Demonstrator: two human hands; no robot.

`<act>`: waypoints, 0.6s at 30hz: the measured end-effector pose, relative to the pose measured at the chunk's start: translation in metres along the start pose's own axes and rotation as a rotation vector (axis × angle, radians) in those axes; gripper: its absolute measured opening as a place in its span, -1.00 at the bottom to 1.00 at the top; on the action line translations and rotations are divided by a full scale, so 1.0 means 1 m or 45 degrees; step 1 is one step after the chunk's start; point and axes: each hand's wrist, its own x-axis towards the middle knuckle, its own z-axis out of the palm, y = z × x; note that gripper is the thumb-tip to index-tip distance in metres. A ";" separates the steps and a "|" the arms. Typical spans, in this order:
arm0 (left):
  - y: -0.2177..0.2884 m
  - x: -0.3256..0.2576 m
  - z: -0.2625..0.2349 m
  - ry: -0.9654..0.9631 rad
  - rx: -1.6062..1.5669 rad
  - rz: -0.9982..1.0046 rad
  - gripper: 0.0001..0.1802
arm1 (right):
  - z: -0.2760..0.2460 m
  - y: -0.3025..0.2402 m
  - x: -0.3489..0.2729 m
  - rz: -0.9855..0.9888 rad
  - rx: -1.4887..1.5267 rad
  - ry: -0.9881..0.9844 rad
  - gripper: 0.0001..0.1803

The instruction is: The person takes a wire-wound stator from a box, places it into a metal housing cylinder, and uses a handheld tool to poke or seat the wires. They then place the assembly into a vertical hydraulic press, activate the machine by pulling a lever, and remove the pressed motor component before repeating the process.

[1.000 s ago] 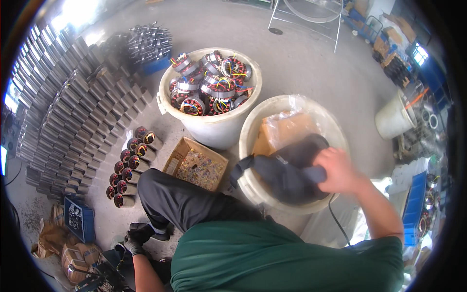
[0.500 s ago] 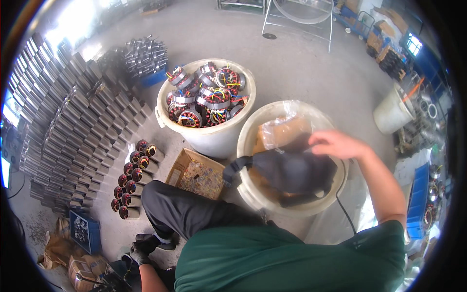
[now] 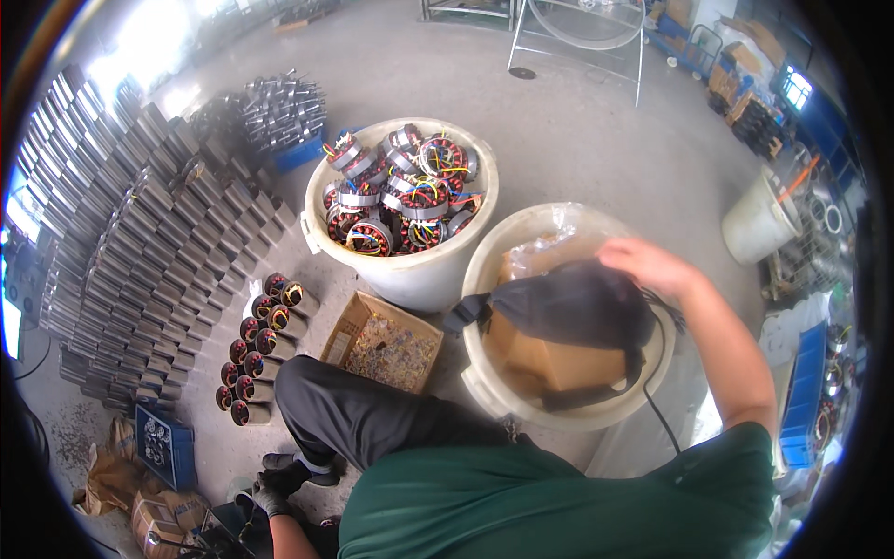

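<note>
My right hand [image 3: 645,267], bare, reaches over the right-hand white tub [image 3: 477,368] and grips the far right edge of a black bag [image 3: 573,306]. The bag has straps, one ending in a dark buckle that hangs over the tub's left rim. Under it lie brown cardboard [image 3: 554,359] and clear plastic wrap [image 3: 556,238]. At the lower left, my left hand [image 3: 272,494] wears a grey glove and is low beside my leg. Its fingers look closed against something dark that I cannot make out.
Another white tub [image 3: 321,228] holds several wound motor stators [image 3: 419,196]. A cardboard box [image 3: 345,326] of small scraps sits between the tubs and my knee. Metal cylinders [image 3: 205,242] are stacked at left, with wire-filled ones [image 3: 256,359] standing nearby. A cable [image 3: 659,415] hangs beside the right-hand tub.
My right hand has closed on the bag's edge, and the bag has shifted up and away, uncovering more cardboard. The view has moved slightly. My left hand stays low.
</note>
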 end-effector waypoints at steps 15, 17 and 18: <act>-0.005 0.001 0.000 -0.067 0.017 0.027 -0.78 | 0.026 -0.007 -0.016 -0.184 -0.222 -0.017 -0.18; -0.004 0.003 0.002 -0.044 -0.015 0.000 -0.78 | 0.029 0.001 -0.011 -0.191 -0.211 0.001 -0.19; -0.004 0.002 0.002 -0.044 -0.010 -0.003 -0.78 | 0.029 0.005 -0.009 -0.228 -0.128 -0.002 -0.23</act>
